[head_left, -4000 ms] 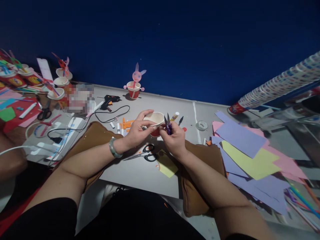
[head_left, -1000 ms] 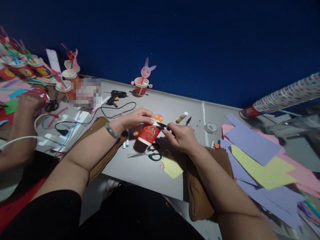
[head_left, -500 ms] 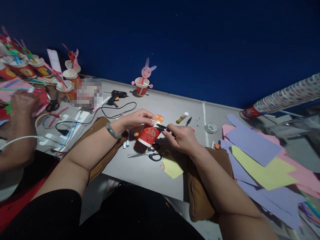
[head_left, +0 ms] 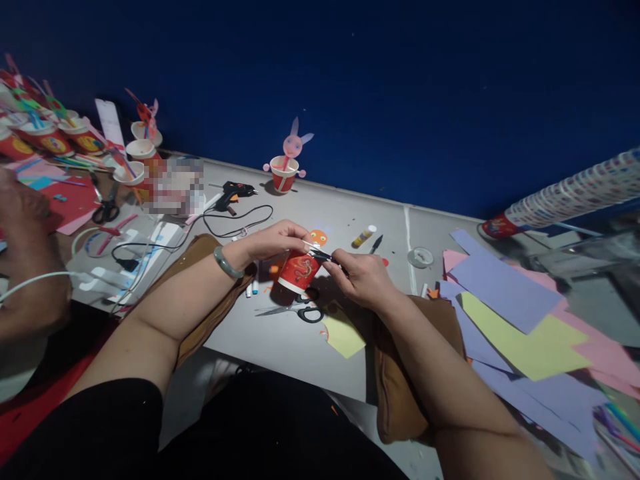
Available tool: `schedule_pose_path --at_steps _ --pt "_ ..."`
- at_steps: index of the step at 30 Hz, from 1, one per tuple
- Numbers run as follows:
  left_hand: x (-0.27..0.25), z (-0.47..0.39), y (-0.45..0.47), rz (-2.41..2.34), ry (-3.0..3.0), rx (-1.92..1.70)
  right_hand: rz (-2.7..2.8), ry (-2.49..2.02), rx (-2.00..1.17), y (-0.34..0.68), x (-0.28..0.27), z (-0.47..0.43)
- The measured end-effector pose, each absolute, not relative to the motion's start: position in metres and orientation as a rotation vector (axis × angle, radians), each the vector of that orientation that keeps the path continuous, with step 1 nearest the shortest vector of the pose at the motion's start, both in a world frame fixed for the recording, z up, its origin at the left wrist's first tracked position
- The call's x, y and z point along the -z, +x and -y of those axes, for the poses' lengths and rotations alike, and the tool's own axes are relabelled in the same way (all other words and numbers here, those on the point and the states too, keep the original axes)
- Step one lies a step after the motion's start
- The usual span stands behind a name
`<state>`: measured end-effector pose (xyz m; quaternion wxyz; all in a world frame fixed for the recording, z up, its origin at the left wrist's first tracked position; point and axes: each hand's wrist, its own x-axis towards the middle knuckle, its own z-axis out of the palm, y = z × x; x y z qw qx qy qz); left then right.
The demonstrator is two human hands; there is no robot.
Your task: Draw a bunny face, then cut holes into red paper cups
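A red paper cup with a dragon print and a white band at its lower end stands slightly tilted between my hands. My left hand, with a bangle at the wrist, is closed on the cup's top edge. In the closed fingers of my right hand is a slim black tool, its tip at the same edge; its exact kind is unclear. An orange paper face with yellow eyes shows just behind the cup. Black-handled scissors lie open in front of it, beside yellow paper.
A glue gun, a rabbit-faced cup, a glue stick and a tape roll are around. Coloured paper and a stack of cups lie right. Another person's hand and a power strip are left.
The black tool's tip has shifted very slightly at the cup's edge; my hands stay almost in place. The other person's hand has moved left, off the red paper.
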<state>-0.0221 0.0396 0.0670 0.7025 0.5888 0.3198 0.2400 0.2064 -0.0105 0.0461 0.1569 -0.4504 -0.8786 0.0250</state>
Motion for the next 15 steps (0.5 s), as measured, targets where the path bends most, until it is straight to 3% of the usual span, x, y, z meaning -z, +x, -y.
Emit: schedule_pose_path --at_steps 15 --pt "-0.0684 -0.0401 -0.0211 -0.72 1.306 -0.549 2.483 -1.197 -0.055 0.2068 -0.0441 0.0099"
